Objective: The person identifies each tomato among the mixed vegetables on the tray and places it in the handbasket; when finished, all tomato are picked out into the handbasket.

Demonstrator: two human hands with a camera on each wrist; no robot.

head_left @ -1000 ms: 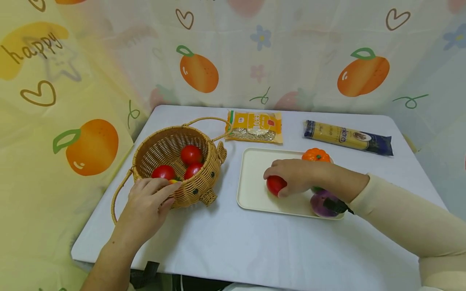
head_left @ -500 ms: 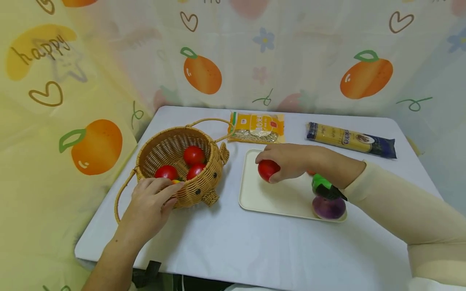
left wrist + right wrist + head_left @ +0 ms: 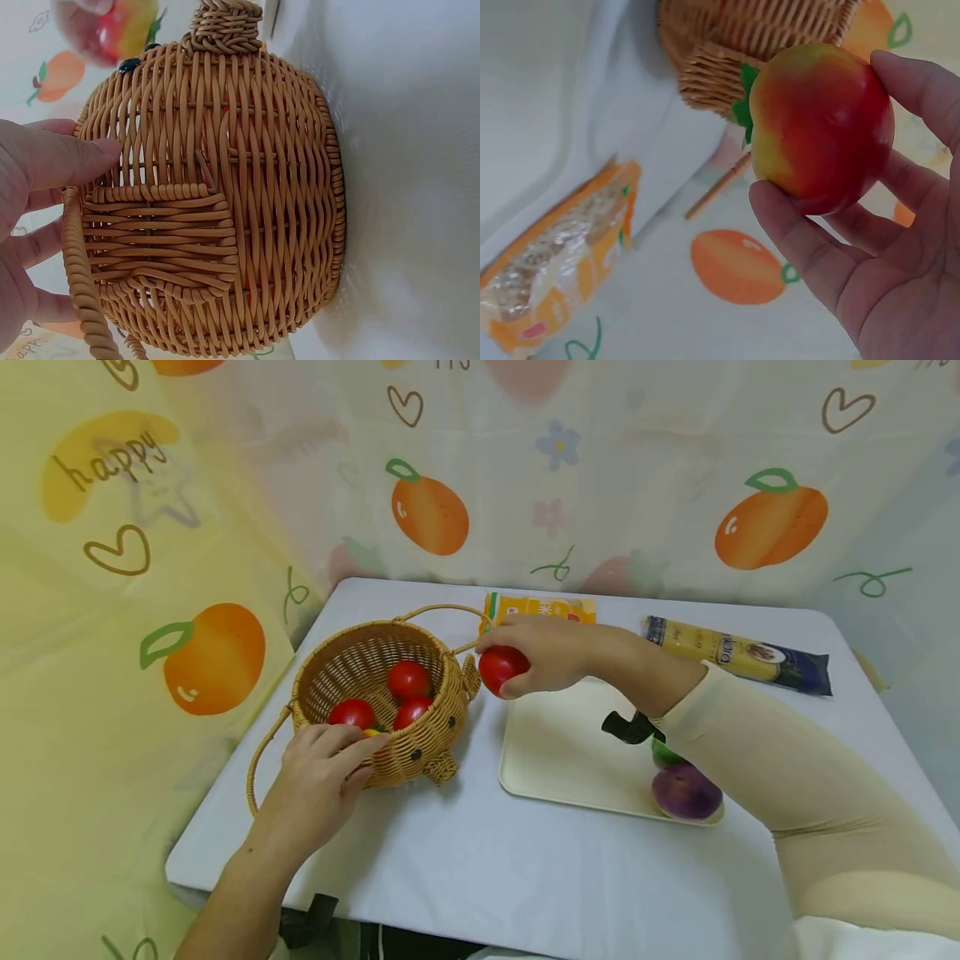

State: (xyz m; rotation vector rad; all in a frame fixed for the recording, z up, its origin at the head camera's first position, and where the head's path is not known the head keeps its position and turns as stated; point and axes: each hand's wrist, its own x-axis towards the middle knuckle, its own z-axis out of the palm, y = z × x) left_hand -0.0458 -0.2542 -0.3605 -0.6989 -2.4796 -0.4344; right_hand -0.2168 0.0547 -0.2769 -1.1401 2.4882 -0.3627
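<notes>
My right hand (image 3: 555, 652) pinches a red tomato (image 3: 502, 670) in the air, just right of the wicker basket (image 3: 393, 767). In the right wrist view the tomato (image 3: 821, 127) shows a yellow-green patch and green leaves at its stem end, with thumb and fingertips around it. My left hand (image 3: 318, 781) grips the basket's near-left rim; in the left wrist view the thumb (image 3: 97, 154) lies on the outside of the wall. Several tomatoes (image 3: 409, 680) lie inside the basket, one partly hidden by the left fingers.
A cream tray (image 3: 570, 752) right of the basket bears a purple vegetable (image 3: 686, 792) and a green one (image 3: 666, 753), partly behind the right sleeve. Behind are a yellow bag (image 3: 577, 609) and a long pasta packet (image 3: 738, 653). The basket handle (image 3: 442, 607) stands out toward the bag.
My right hand has lifted the tomato off the tray and carried it left, up to the basket's right side. My left hand has stayed on the rim.
</notes>
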